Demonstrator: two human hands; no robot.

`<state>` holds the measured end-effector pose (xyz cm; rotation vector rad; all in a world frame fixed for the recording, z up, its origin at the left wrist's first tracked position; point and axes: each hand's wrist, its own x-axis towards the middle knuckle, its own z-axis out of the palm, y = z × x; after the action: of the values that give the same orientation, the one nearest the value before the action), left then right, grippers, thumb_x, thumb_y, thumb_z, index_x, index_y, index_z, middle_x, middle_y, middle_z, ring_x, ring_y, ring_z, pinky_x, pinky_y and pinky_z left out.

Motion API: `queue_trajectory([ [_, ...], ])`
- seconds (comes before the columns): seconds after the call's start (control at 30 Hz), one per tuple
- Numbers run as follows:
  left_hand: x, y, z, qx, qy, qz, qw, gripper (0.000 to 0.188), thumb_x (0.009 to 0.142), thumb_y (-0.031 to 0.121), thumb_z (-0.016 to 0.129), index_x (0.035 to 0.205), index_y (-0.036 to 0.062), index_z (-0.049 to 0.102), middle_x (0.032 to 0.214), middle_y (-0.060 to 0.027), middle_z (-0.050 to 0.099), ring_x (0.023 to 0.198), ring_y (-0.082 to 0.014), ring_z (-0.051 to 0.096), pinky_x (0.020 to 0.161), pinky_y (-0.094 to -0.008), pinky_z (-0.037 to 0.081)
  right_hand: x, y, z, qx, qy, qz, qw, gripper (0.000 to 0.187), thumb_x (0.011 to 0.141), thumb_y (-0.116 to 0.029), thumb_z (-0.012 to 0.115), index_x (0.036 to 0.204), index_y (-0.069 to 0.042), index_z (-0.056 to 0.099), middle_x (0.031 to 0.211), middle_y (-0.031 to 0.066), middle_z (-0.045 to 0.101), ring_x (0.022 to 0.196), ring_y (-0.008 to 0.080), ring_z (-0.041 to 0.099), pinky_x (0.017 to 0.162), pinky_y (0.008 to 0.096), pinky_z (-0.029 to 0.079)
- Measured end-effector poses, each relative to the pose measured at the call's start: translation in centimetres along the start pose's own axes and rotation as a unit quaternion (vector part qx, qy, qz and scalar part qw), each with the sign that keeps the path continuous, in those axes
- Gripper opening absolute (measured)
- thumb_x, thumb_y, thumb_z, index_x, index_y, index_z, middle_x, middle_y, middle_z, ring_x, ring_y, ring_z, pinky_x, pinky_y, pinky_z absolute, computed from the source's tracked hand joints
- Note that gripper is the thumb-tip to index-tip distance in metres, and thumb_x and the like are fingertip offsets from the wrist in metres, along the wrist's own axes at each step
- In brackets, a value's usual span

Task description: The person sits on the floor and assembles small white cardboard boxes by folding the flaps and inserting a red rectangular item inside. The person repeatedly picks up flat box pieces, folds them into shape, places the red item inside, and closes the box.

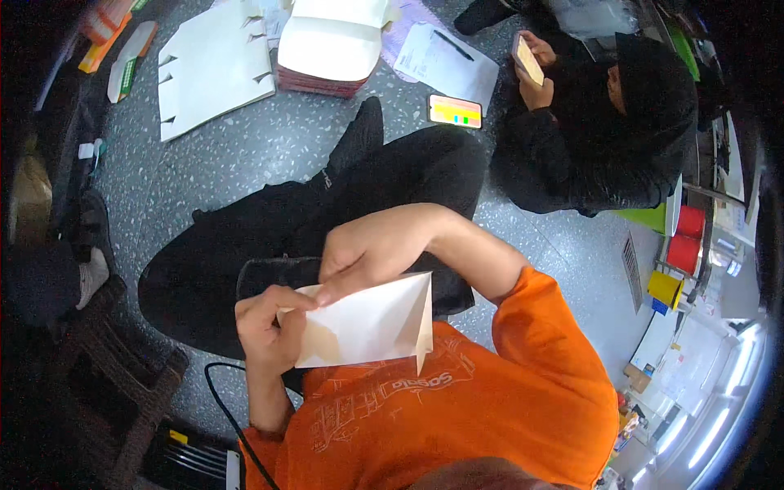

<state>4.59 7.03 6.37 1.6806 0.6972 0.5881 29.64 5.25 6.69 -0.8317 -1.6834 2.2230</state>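
Observation:
A folded white paper piece, shaped like an envelope, is held over my lap in front of my orange shirt. My left hand grips its left end, with fingers curled and pressed on the upper left corner. Bent inward from the right, my right hand is closed at the paper's upper edge, its thumb and fingertips meeting close to the left hand's fingers. Toward the right, the paper's end stands apart in creased, pointed flaps. Part of its left end is covered by my fingers.
Flat white die-cut sheets lie on the speckled floor beside a stack of white, red-edged folded pieces. Nearby are a paper with a pen and a lit phone. A person in black sits at right holding another phone.

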Motion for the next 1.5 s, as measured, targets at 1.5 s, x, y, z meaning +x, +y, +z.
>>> queue_trajectory([
  [1.5,0.0,-1.3,-2.8,-0.083,0.156,-0.124,0.976,0.011,0.091,0.006,0.053,0.097,0.0005,0.061,0.090,-0.0031,0.057,0.082,-0.0081,0.050,0.074,-0.0229,0.038,-2.0,3.7,4.8,0.199,0.399,-0.023,0.895,0.043,0.106,-0.034,0.063,0.101,0.006,0.077,0.084,0.0030,0.075,0.078,0.0051,0.063,0.070,0.0269,0.053],
])
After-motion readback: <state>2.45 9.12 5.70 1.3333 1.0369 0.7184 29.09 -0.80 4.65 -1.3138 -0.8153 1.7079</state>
